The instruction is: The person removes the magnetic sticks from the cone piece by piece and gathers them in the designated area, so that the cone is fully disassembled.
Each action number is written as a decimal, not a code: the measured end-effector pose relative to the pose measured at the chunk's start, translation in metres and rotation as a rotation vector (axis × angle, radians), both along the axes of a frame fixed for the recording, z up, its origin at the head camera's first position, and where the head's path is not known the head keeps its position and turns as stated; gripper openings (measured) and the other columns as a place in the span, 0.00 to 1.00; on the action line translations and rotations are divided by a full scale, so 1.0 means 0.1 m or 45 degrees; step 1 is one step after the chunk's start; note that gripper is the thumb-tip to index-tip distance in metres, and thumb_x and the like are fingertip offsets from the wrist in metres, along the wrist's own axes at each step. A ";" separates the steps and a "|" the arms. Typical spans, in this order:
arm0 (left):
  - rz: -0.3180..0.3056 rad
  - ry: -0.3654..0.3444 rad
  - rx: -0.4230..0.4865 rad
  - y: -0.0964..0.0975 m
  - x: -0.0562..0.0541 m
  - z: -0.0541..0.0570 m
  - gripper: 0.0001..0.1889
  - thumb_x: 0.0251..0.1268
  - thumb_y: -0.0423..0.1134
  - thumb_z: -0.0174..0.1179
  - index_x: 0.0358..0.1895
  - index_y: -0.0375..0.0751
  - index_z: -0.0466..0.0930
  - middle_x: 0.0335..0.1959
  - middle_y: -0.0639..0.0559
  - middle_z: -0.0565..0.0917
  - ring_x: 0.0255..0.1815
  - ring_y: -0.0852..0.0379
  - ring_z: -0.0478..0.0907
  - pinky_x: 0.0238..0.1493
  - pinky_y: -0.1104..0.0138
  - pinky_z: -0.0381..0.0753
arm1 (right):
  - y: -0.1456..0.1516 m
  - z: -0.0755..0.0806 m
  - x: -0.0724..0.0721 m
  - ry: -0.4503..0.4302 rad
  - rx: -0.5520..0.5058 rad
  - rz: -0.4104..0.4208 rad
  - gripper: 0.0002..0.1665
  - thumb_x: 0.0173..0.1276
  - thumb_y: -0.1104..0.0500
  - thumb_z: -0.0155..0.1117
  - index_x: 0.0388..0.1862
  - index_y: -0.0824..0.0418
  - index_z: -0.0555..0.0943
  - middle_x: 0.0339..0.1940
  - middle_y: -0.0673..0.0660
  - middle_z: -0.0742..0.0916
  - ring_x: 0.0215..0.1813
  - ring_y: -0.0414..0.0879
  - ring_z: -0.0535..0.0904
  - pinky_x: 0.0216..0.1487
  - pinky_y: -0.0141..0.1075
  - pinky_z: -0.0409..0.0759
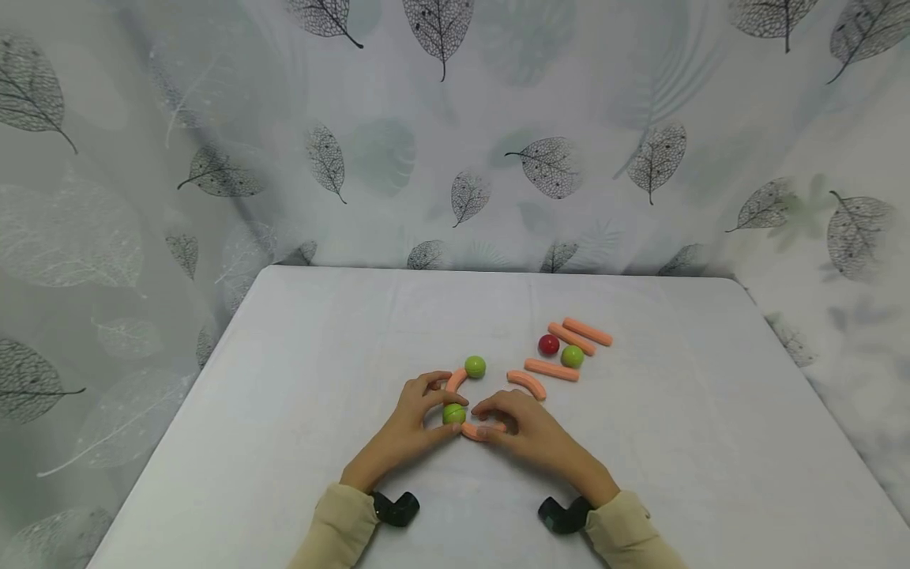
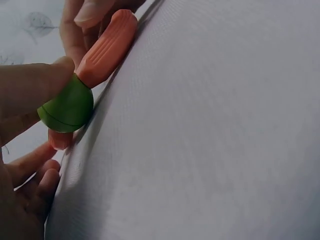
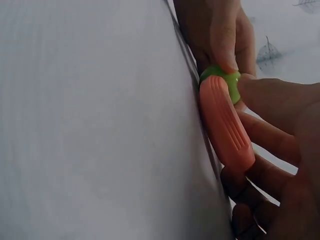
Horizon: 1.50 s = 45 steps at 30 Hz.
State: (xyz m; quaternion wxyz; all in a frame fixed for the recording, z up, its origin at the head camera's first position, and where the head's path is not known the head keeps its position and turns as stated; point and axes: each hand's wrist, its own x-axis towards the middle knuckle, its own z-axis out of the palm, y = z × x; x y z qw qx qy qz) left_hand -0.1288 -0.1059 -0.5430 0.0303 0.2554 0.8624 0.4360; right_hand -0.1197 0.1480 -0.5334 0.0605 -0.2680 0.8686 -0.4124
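My left hand [image 1: 412, 415] pinches a green ball [image 1: 454, 414] between thumb and fingers; a groove runs round the ball in the left wrist view. My right hand [image 1: 536, 431] holds a curved orange stick [image 3: 225, 122] with ridges along its side, thumb on one side and fingers on the other. One end of that stick [image 2: 110, 47] meets the green ball. A second curved orange stick [image 1: 457, 380] extends from the ball toward another green ball [image 1: 475, 367], partly covered by my left fingers.
Right of the hands lie a loose curved orange stick [image 1: 527, 384] and a straight orange stick [image 1: 551, 370]. Behind them are a red ball [image 1: 548, 344], a green ball [image 1: 572, 356] and two more straight sticks [image 1: 588, 331]. Everything rests on a white-covered table [image 1: 320, 340] before a leaf-patterned curtain [image 1: 384, 197].
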 end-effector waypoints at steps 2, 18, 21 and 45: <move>-0.002 0.036 -0.002 -0.01 0.00 -0.02 0.16 0.63 0.42 0.74 0.54 0.53 0.87 0.74 0.43 0.70 0.67 0.46 0.67 0.66 0.48 0.68 | -0.01 -0.02 0.01 0.024 0.010 0.020 0.16 0.71 0.45 0.72 0.55 0.44 0.85 0.50 0.39 0.88 0.52 0.37 0.80 0.57 0.37 0.77; 0.040 0.111 -0.050 0.01 -0.02 -0.09 0.14 0.60 0.43 0.77 0.48 0.56 0.87 0.72 0.48 0.74 0.67 0.48 0.70 0.66 0.49 0.72 | -0.07 -0.07 0.05 0.124 0.055 -0.006 0.18 0.65 0.54 0.78 0.53 0.41 0.86 0.47 0.35 0.88 0.48 0.35 0.76 0.53 0.37 0.71; 0.042 0.115 -0.054 0.01 -0.02 -0.10 0.14 0.60 0.43 0.77 0.48 0.56 0.87 0.72 0.48 0.74 0.67 0.48 0.70 0.66 0.50 0.72 | -0.07 -0.07 0.05 0.115 0.048 -0.011 0.18 0.65 0.54 0.77 0.52 0.40 0.86 0.47 0.35 0.88 0.48 0.35 0.75 0.53 0.37 0.72; 0.060 0.067 -0.040 -0.01 -0.02 -0.07 0.15 0.61 0.40 0.76 0.51 0.52 0.87 0.74 0.48 0.73 0.66 0.49 0.71 0.66 0.50 0.73 | 0.03 0.00 0.06 0.025 0.012 0.022 0.17 0.67 0.56 0.75 0.52 0.39 0.85 0.48 0.35 0.87 0.52 0.36 0.78 0.59 0.39 0.76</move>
